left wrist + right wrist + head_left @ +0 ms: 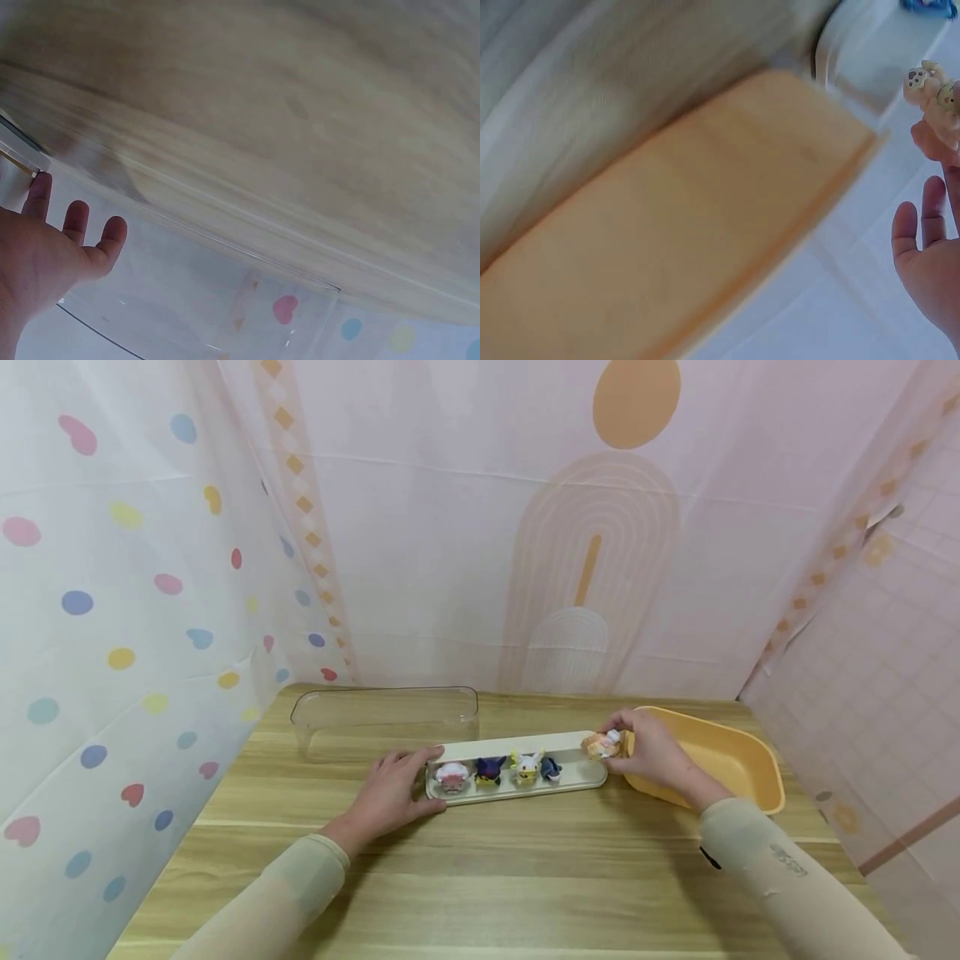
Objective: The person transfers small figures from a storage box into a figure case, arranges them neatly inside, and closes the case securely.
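Note:
At its left end, a long white tray (pixel 517 747) is held by my left hand (pixel 388 792), the thumb at the near edge and a finger at the far edge. Inside stand a pink-and-white figurine (pixel 452 777), a dark purple one (pixel 490 771), a white one with yellow ears (pixel 527 767) and a small blue one (pixel 551 769). My right hand (pixel 651 748) pinches an orange-and-cream figurine (pixel 602 744) over the tray's right end. In the right wrist view that figurine (pixel 932 105) shows dark paw-like spots, partly cut off by the frame edge.
A yellow tub (pixel 777 787) stands right of the tray, partly under my right hand and forearm. Behind the left hand is a clear plastic bin (pixel 386 690). Printed curtains (pixel 435 552) border the wooden table (pixel 480 877) at the back and sides.

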{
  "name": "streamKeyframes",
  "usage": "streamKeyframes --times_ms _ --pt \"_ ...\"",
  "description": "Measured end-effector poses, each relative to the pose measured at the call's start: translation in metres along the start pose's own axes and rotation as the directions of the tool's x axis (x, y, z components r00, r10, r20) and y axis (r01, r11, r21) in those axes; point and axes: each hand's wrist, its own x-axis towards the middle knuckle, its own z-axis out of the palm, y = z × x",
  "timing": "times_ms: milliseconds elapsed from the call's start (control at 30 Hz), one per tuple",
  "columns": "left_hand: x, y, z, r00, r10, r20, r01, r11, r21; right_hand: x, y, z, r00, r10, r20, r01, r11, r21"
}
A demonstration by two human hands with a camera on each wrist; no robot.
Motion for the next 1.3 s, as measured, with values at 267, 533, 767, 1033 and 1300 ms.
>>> streamKeyframes --times_ms 267,533,767,1033,1300 --pt "0.000 0.000 0.000 1.000 0.013 -0.012 -0.013 1.000 -0.001 -0.002 -0.006 0.022 0.999 -0.030 0.033 0.033 0.996 -0.080" --pt "0.000 0.000 0.002 1.000 0.016 -0.012 -0.016 1.000 -0.005 -0.003 -0.012 0.033 0.998 -0.068 0.013 0.069 0.984 -0.162" --pt "0.000 -0.001 0.003 1.000 0.011 -0.011 -0.011 1.000 -0.001 -0.002 -0.013 0.036 0.994 -0.108 0.005 0.107 0.978 -0.180" --pt "-0.001 -0.001 0.001 1.000 0.015 -0.016 -0.015 1.000 0.002 -0.001 -0.014 0.034 0.992 -0.123 0.006 0.122 0.976 -0.182" --pt "-0.001 0.001 -0.001 1.000 0.002 -0.006 -0.002 1.000 -0.003 0.000 -0.012 0.039 0.987 -0.160 0.025 0.160 0.947 -0.278"
